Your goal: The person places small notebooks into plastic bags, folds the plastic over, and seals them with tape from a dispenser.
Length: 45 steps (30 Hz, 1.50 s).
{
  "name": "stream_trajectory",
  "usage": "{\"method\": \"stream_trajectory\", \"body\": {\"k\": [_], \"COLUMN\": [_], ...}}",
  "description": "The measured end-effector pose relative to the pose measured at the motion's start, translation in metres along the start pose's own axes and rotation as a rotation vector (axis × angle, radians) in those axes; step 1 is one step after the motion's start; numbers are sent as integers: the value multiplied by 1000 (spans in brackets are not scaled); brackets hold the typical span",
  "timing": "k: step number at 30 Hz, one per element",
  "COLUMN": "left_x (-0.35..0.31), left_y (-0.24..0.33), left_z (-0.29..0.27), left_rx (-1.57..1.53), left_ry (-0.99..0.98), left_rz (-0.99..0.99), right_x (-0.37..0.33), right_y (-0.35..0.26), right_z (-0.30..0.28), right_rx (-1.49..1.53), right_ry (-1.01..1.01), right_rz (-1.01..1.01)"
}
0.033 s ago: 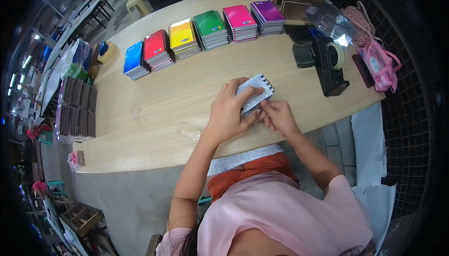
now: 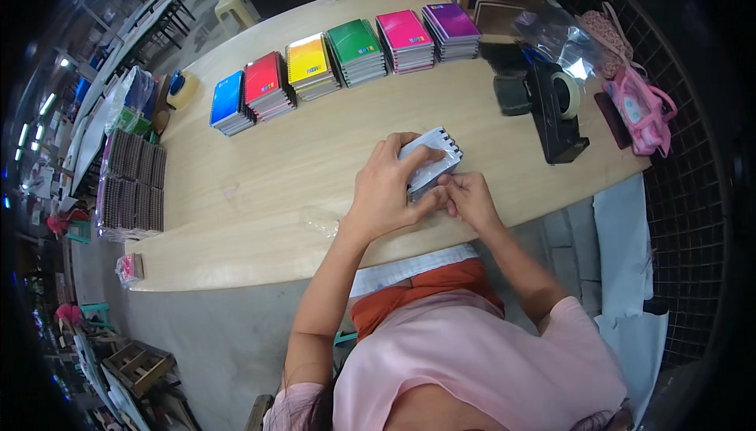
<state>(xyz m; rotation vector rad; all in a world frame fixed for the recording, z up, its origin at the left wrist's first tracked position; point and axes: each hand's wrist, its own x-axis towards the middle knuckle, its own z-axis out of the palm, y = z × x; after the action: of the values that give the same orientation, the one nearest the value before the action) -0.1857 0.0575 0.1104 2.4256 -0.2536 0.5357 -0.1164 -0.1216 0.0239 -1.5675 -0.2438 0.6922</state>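
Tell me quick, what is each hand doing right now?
Left hand: closed over the small spiral notebook stack, pressing it on the table.
Right hand: fingers pinched at the stack's near edge.

A small stack of spiral-bound notebooks [image 2: 429,162] in clear plastic wrap lies tilted on the wooden table's near edge.

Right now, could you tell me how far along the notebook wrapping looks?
Done: nothing visibly finished on the table. In hand: the left hand and right hand both hold a small wrapped notebook stack. Left: six coloured stacks in a row.
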Motion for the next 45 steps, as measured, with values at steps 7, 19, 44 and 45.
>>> {"method": "stream_trajectory", "body": {"k": [7, 19, 44, 45], "left_x": [24, -78, -40, -42], "left_y": [23, -47, -61, -64], "left_z": [10, 54, 54, 57], "left_rx": [250, -637, -1015, -1016], "left_ry": [-92, 158, 117, 119], "left_rz": [-174, -416, -344, -341], "right_x": [-23, 11, 42, 46], "right_y": [28, 0, 6, 8], "right_z": [30, 4, 21, 21], "right_rx": [-156, -193, 111, 65], "right_ry": [-263, -51, -204, -213], "right_rz": [7, -591, -638, -651]}}
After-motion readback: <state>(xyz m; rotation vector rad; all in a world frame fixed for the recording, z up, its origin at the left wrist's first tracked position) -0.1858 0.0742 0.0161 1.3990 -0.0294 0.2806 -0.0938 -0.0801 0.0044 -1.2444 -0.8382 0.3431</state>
